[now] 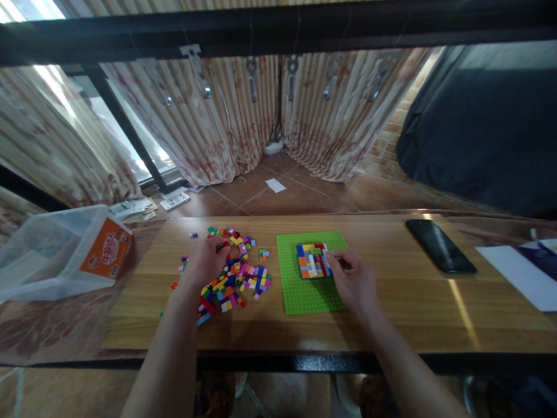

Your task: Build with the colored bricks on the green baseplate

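My left hand [208,259] is over the loose pile of small coloured toy bricks [235,281], its thumb and fingers curled together at the pile's upper part. Whatever lies between those fingertips is too small to make out. On a green studded baseplate [292,299] sits a low, multicoloured toy brick build [311,264], roughly square, with blue, orange, white, yellow and red pieces. My right hand [355,281] has its fingers pinched at the right edge of this build, hiding part of that side. The palm covers the baseplate's right edge.
A clear plastic box [56,249] with an orange label stands left of the wooden table [391,313]. A black phone [440,247] lies on the right, near white paper [520,276]. A dark metal bar [278,29] crosses above, with curtains [235,128] behind.
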`<state>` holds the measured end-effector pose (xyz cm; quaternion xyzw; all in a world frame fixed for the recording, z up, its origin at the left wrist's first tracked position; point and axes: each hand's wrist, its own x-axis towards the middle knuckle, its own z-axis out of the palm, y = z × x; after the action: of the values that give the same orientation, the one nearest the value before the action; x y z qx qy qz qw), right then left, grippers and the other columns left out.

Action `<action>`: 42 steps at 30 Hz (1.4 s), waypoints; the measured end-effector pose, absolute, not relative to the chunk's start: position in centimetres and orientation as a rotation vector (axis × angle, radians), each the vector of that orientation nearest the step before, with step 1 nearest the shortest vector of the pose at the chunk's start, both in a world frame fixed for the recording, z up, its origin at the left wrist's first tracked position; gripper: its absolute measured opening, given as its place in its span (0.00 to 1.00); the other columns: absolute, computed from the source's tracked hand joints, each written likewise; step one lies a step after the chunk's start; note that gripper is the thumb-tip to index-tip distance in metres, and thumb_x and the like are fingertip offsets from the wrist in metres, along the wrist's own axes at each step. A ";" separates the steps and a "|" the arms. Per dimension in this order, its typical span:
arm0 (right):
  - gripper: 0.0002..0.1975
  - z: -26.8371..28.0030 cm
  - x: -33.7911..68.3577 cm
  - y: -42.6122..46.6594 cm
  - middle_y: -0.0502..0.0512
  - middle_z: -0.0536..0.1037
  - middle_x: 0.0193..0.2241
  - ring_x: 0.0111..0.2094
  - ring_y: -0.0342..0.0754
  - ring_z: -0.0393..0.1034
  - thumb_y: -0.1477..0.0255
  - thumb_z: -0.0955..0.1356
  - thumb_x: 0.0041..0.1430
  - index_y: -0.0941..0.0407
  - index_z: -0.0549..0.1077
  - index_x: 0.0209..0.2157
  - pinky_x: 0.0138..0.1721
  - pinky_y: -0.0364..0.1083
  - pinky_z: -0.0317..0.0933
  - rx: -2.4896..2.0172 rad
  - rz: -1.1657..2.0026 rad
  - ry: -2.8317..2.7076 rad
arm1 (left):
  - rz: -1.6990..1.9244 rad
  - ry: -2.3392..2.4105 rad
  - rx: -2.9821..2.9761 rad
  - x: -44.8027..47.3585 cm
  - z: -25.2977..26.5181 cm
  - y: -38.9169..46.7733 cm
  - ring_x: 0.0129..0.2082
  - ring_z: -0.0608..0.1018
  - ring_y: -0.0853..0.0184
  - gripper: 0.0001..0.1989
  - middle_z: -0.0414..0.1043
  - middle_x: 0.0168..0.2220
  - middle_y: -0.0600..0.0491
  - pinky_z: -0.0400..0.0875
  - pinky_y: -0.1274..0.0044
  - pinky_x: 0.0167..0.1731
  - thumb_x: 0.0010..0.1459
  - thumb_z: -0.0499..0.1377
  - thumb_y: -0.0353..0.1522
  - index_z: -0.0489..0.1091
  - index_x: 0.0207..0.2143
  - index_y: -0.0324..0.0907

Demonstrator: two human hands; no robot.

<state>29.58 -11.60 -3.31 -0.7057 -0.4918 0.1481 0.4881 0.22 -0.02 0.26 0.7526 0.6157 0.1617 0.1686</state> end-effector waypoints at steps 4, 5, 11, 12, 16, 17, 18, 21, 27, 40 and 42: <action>0.13 -3.4 29.4 -11.5 0.55 0.78 0.30 0.30 0.47 0.71 0.62 0.65 0.57 0.56 0.76 0.30 0.34 0.46 0.64 -1.691 0.348 -1.199 | 0.466 1.731 2.109 -0.2 0.1 0.1 0.27 0.73 0.65 0.11 0.74 0.25 0.53 0.61 0.76 0.29 0.53 0.54 0.36 0.75 0.29 0.42; 0.13 -3.4 29.4 -11.5 0.55 0.78 0.30 0.30 0.47 0.71 0.62 0.65 0.57 0.56 0.76 0.30 0.35 0.46 0.64 -1.687 0.346 -1.204 | 0.479 1.714 2.102 -0.4 0.1 0.1 0.27 0.74 0.65 0.11 0.74 0.25 0.53 0.62 0.76 0.29 0.52 0.54 0.36 0.75 0.29 0.41; 0.12 -3.7 29.6 -11.4 0.55 0.78 0.29 0.30 0.48 0.71 0.63 0.66 0.57 0.56 0.76 0.30 0.34 0.46 0.65 -1.675 0.334 -1.219 | 0.544 1.643 2.116 -0.5 -0.1 0.3 0.25 0.72 0.66 0.12 0.73 0.23 0.53 0.61 0.76 0.28 0.51 0.54 0.37 0.74 0.26 0.40; 0.12 -3.8 29.6 -11.4 0.55 0.78 0.29 0.30 0.47 0.71 0.63 0.66 0.57 0.56 0.76 0.30 0.34 0.46 0.65 -1.669 0.333 -1.221 | 0.541 1.655 2.114 -0.4 -0.1 0.3 0.24 0.72 0.66 0.13 0.73 0.22 0.53 0.61 0.76 0.27 0.51 0.53 0.37 0.74 0.26 0.40; 0.11 -3.8 29.6 -11.4 0.55 0.78 0.29 0.30 0.47 0.71 0.64 0.66 0.57 0.55 0.76 0.29 0.34 0.46 0.65 -1.655 0.332 -1.224 | 0.519 1.763 2.107 -0.3 -0.1 0.3 0.25 0.73 0.64 0.15 0.75 0.25 0.51 0.60 0.76 0.27 0.54 0.52 0.39 0.75 0.32 0.41; 0.11 -3.8 29.6 -11.4 0.55 0.78 0.29 0.30 0.47 0.71 0.64 0.66 0.57 0.55 0.76 0.29 0.34 0.46 0.65 -1.652 0.334 -1.223 | 0.503 1.794 2.107 -0.3 -0.1 0.3 0.25 0.73 0.64 0.15 0.75 0.25 0.51 0.59 0.76 0.27 0.54 0.52 0.39 0.75 0.34 0.41; 0.11 -3.8 29.5 -11.4 0.54 0.78 0.29 0.30 0.47 0.72 0.64 0.66 0.57 0.55 0.76 0.29 0.34 0.46 0.65 -1.650 0.335 -1.224 | 0.486 1.817 2.108 -0.3 -0.2 0.3 0.25 0.73 0.64 0.15 0.75 0.25 0.50 0.59 0.76 0.27 0.55 0.52 0.39 0.75 0.34 0.41; 0.10 -3.7 29.5 -11.4 0.54 0.78 0.29 0.30 0.47 0.72 0.64 0.66 0.57 0.55 0.76 0.29 0.33 0.46 0.65 -1.651 0.328 -1.231 | 0.472 1.808 2.129 -0.4 -0.2 0.3 0.25 0.72 0.64 0.14 0.73 0.24 0.50 0.59 0.76 0.26 0.56 0.50 0.39 0.73 0.30 0.42; 0.11 -3.9 29.5 -11.5 0.55 0.78 0.31 0.31 0.48 0.72 0.64 0.66 0.58 0.55 0.76 0.30 0.34 0.47 0.66 -1.646 0.328 -1.249 | 0.634 1.713 1.989 0.1 0.2 0.3 0.21 0.72 0.66 0.12 0.71 0.19 0.53 0.62 0.78 0.24 0.56 0.51 0.37 0.68 0.26 0.41; 0.10 -4.1 29.7 -11.5 0.55 0.78 0.31 0.31 0.47 0.72 0.65 0.66 0.59 0.55 0.76 0.31 0.35 0.47 0.65 -1.649 0.308 -1.281 | 0.739 1.633 1.785 0.3 -0.4 0.4 0.21 0.76 0.66 0.11 0.74 0.21 0.54 0.64 0.79 0.20 0.52 0.53 0.37 0.71 0.29 0.40; 0.10 -4.1 29.7 -11.6 0.55 0.78 0.31 0.31 0.47 0.71 0.65 0.66 0.59 0.55 0.76 0.31 0.35 0.47 0.65 -1.645 0.311 -1.287 | 0.725 1.632 1.781 0.3 -0.4 0.4 0.22 0.76 0.65 0.10 0.74 0.22 0.54 0.65 0.78 0.21 0.53 0.52 0.37 0.70 0.30 0.41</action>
<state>29.66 -11.56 -4.06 -0.6781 -0.5303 0.1281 0.4925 0.33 0.41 -0.36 0.6725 0.6164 0.2738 0.3047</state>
